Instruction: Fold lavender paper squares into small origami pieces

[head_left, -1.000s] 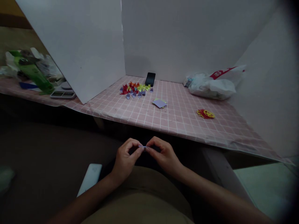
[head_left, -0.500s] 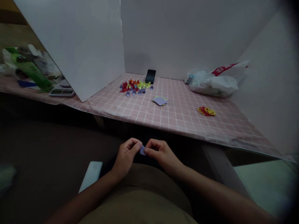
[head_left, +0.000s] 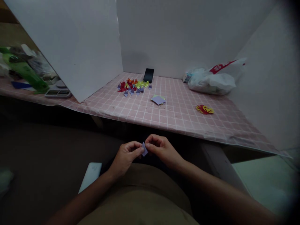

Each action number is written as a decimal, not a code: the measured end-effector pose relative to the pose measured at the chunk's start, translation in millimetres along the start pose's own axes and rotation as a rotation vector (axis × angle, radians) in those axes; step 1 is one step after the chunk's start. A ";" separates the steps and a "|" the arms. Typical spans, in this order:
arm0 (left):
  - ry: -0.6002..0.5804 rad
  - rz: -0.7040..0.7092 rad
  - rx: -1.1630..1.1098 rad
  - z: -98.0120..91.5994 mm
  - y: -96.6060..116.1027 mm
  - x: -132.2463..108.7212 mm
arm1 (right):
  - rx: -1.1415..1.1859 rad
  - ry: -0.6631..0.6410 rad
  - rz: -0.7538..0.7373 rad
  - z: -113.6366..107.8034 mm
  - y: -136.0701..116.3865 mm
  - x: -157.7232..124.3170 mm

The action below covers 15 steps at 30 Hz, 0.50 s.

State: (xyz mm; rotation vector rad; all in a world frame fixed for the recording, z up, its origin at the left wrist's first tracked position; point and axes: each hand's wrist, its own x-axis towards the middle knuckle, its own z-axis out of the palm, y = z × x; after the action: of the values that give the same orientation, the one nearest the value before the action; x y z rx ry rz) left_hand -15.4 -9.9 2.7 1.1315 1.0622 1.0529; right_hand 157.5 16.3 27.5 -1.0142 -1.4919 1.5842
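Observation:
Between my two hands, in front of the table edge and above my lap, is a small folded piece of lavender paper (head_left: 144,150). My left hand (head_left: 127,155) pinches its left side between thumb and fingers. On the other side, my right hand (head_left: 161,148) has thumb and forefinger closed at the paper's upper right edge. On the table lies a short stack of square paper sheets (head_left: 158,100), lavender on top with yellow-green under it. Farther back sits a cluster of small folded paper figures (head_left: 132,86) in red, orange, yellow and lavender.
A dark phone (head_left: 148,75) leans against the back panel. To the right are a white plastic bag (head_left: 212,82) and a red and yellow tangle (head_left: 204,109). A kitchen scale (head_left: 58,93) and green bottle (head_left: 25,72) stand left of the panel. A white slab-like device (head_left: 91,176) lies by my left forearm.
My right hand has shifted slightly up along the paper, and more of the paper now shows, tilted upright. The whole view has moved a little.

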 end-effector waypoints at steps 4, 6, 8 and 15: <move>-0.053 -0.022 -0.003 -3.8 -2.8 1.0 | 0.049 -0.028 0.045 0.1 -0.9 -0.2; -0.075 -0.035 -0.025 -5.6 -5.2 1.5 | 0.087 -0.045 0.058 0.3 -0.6 -0.3; -0.084 -0.045 -0.058 -6.3 -6.9 1.7 | 0.119 -0.055 0.068 0.5 -0.1 -0.2; -0.077 -0.017 0.038 -5.3 -2.7 1.0 | 0.082 -0.043 0.072 1.0 -0.5 0.2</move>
State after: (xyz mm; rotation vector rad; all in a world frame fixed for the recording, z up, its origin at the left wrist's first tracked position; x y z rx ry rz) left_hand -20.1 -8.3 -0.7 1.1824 1.0323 0.9719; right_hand 156.4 16.2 28.0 -1.0024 -1.4212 1.7135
